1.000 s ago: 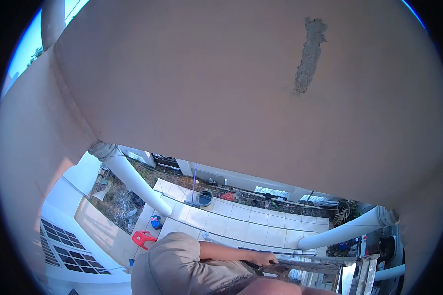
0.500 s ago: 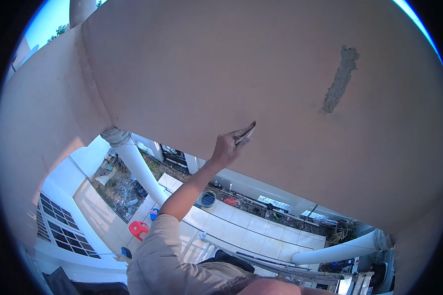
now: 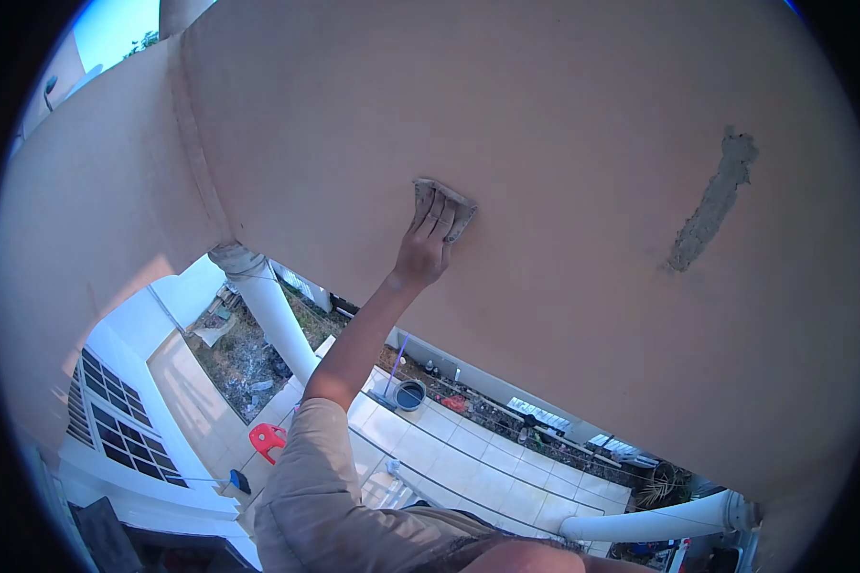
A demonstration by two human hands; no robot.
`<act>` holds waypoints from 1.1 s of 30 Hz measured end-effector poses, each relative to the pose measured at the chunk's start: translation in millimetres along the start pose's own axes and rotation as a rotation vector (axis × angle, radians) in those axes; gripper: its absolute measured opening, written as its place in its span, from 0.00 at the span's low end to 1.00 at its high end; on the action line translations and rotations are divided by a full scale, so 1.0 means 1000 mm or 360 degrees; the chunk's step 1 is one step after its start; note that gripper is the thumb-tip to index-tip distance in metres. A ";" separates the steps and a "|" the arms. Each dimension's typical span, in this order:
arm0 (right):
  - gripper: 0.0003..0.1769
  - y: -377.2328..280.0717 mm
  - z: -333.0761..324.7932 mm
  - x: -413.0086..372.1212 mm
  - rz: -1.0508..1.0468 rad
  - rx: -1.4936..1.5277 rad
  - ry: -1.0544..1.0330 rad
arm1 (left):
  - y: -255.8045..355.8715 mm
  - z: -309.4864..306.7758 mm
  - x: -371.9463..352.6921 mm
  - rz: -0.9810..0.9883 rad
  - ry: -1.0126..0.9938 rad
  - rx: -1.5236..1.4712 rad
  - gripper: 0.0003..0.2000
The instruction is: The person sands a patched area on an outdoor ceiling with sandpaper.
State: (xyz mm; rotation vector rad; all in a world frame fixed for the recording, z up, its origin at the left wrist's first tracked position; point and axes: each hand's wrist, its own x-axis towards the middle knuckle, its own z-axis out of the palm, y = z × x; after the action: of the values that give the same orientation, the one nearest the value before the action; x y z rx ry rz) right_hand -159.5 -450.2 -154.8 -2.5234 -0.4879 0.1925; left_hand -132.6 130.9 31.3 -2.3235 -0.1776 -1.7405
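My left hand [image 3: 433,224] is raised against the broad beige wall [image 3: 545,239], its back towards me. Under its fingers is a flat grey-brown pad or folded sheet [image 3: 459,202], pressed to the wall surface; its edges show above and right of the fingers. To the right on the same wall runs a rough, slanting strip of grey plaster [image 3: 712,208]. My right hand does not show.
Far below are a tiled floor [image 3: 440,446], a round bucket [image 3: 409,394], a red plastic stool [image 3: 268,440] and a strip of soil with debris. White columns stand at left [image 3: 275,320] and right [image 3: 650,523]. A barred window [image 3: 124,430] is at lower left.
My left hand has moved up and slightly left, from a side-on pose to fingers flat over the pad on the wall. The view has shifted, so the plaster strip appears farther right and lower.
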 end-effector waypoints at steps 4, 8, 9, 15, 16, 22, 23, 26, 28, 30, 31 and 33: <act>0.16 -0.002 -0.004 0.006 0.0013 -0.0018 -0.0016 | -0.084 -0.070 0.140 -0.0787 0.0091 -0.0119 0.21; 0.16 -0.001 -0.007 0.012 0.0026 -0.0022 -0.0015 | -0.099 -0.047 0.111 -0.0730 0.0228 -0.0080 0.21; 0.16 0.000 -0.007 0.013 0.0038 -0.0020 -0.0012 | -0.087 -0.023 0.072 -0.0414 0.0461 -0.0037 0.21; 0.17 -0.003 -0.008 0.014 0.0098 -0.0017 0.0017 | -0.039 -0.022 0.093 -0.0096 0.0250 -0.0131 0.24; 0.17 -0.004 -0.008 0.014 0.0107 -0.0029 0.0020 | -0.042 -0.043 0.154 -0.0216 0.0347 -0.0218 0.24; 0.18 -0.004 -0.008 0.006 0.0157 -0.0033 0.0052 | -0.059 -0.033 0.185 -0.0169 0.0436 -0.0186 0.21; 0.19 -0.003 -0.008 0.005 0.0167 -0.0028 0.0056 | -0.044 -0.019 0.125 -0.0052 0.0471 -0.0139 0.21; 0.19 -0.001 -0.007 -0.001 0.0198 -0.0005 0.0057 | -0.038 0.006 0.009 -0.0026 0.0149 -0.0113 0.23; 0.19 0.001 -0.008 -0.003 0.0211 -0.0013 0.0070 | -0.045 -0.019 0.083 0.0082 0.0217 -0.0121 0.23; 0.20 -0.001 -0.006 -0.004 0.0214 -0.0026 0.0082 | -0.046 -0.051 0.196 -0.0148 0.0360 -0.0100 0.22; 0.20 -0.002 -0.006 -0.005 0.0218 -0.0030 0.0082 | -0.056 -0.062 0.243 -0.0200 0.0333 -0.0197 0.22; 0.20 -0.003 -0.004 -0.004 0.0233 -0.0039 0.0092 | -0.060 -0.059 0.263 -0.0249 0.0325 -0.0304 0.22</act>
State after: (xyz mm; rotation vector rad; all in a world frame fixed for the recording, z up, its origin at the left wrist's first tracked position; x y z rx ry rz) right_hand -163.5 -451.2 -149.5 -2.5820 -0.2844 0.1685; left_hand -126.0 162.9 305.0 -2.2919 -0.1673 -2.1443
